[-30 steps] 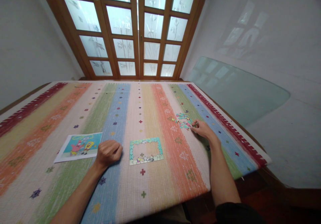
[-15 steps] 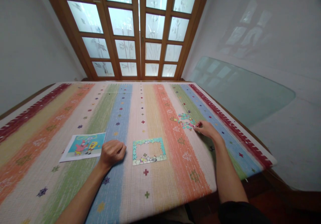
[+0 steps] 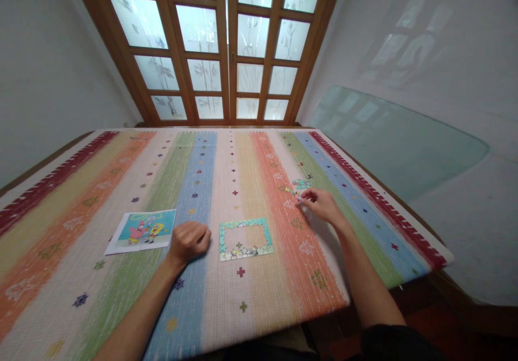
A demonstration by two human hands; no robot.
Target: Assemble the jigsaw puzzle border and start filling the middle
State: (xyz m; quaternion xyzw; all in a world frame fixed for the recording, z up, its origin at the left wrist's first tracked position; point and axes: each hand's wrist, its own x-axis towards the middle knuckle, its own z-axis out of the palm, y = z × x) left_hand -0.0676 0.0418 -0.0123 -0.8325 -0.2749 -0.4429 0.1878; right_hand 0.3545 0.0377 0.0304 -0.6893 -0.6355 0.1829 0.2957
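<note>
My left hand [image 3: 189,242] rests on the cloth as a closed fist, between a printed cartoon picture [image 3: 140,232] and a partly assembled jigsaw puzzle [image 3: 226,254]. The puzzle is a rectangular border with the tablecloth showing through its middle, and some pieces extend inward along its lower side. To the right, my right hand [image 3: 319,205] pinches a small puzzle piece [image 3: 299,199] at its fingertips. Just beyond those fingers lies a pile of loose puzzle pieces [image 3: 300,183], mostly turquoise, partly covered by the hand.
A striped tablecloth [image 3: 259,301] covers the wide table, whose near edge runs below the puzzle. Wooden doors with frosted panes [image 3: 204,75] stand beyond the far edge. A pale glass sheet [image 3: 388,129] is by the right wall.
My right hand has moved left across the near side of the loose pile, with its fingertips pinched. My left fist stays beside the picture. The whole view has shifted slightly.
</note>
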